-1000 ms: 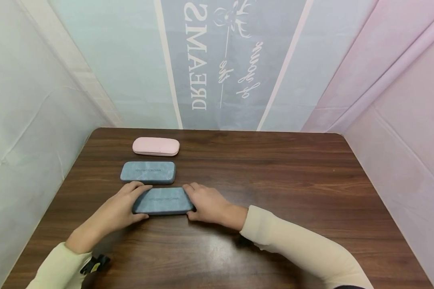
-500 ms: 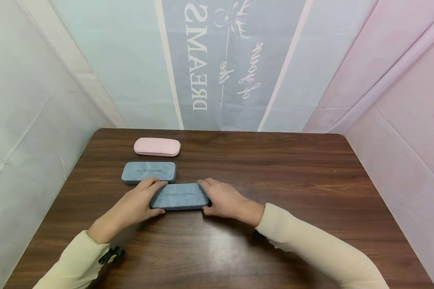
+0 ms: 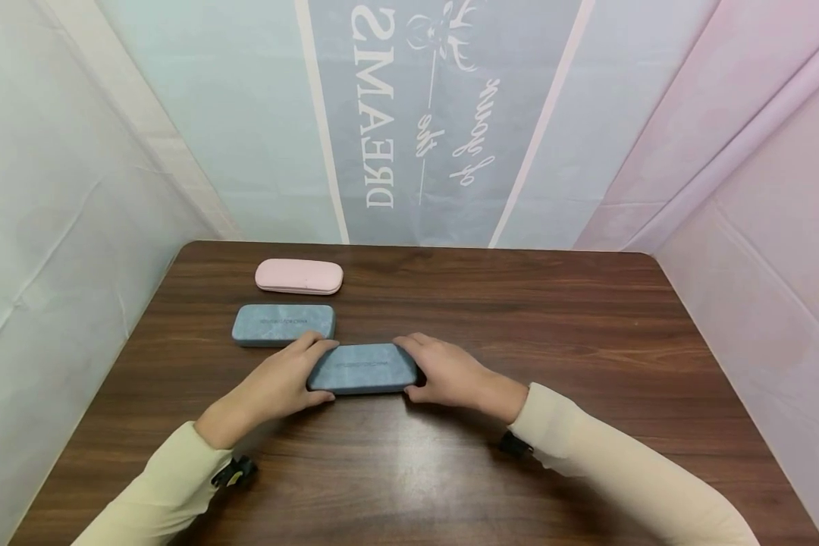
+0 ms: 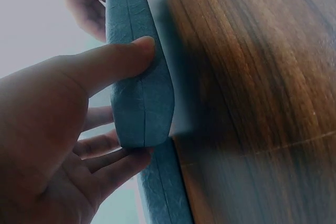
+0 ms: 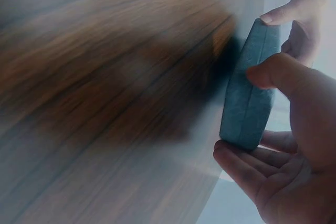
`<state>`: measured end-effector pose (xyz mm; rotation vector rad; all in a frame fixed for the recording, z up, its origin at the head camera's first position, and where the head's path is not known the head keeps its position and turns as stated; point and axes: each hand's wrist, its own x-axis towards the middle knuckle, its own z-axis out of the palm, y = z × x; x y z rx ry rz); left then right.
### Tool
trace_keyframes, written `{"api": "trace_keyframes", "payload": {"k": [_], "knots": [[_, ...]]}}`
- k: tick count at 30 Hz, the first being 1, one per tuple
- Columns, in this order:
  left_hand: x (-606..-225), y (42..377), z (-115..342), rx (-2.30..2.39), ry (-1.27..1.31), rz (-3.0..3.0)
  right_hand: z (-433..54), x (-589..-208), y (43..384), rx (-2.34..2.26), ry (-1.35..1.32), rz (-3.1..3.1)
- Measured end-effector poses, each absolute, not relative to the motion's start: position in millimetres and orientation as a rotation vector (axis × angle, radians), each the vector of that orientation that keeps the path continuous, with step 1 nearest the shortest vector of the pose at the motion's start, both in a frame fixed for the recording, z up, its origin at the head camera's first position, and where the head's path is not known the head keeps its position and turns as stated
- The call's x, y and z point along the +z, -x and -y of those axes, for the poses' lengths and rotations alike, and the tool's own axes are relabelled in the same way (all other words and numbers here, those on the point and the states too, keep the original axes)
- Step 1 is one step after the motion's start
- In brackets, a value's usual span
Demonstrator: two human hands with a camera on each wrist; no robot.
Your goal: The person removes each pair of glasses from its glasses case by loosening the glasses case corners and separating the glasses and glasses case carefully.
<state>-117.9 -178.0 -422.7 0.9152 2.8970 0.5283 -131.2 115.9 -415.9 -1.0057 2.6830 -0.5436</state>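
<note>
Between both hands is a blue glasses case with faint dark lettering on its lid. My left hand grips its left end, thumb on the near side and fingers at the far side and end. At the right end my right hand holds it the same way. In the left wrist view the thumb presses the side of the case across its seam. The right wrist view shows a dark shadow beside the case, which looks slightly off the tabletop. Behind the left hand lies a second blue glasses case.
A pink glasses case lies farther back, behind the second blue one. All rest on a dark wood-grain table. Pale fabric hangings with mirrored lettering stand at the back and both sides.
Both hands have carried the blue glasses case to the right and slightly away from the person. The second blue case and the pink case stay in place.
</note>
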Motion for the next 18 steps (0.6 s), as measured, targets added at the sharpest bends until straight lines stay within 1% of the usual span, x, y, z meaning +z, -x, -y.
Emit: {"api": "trace_keyframes", "payload": {"k": [18], "knots": [[-425.0,132.2,144.5,0.540,-1.005,-2.853,-160.0,-422.6,138.5,-0.585,1.017,-2.670]]}}
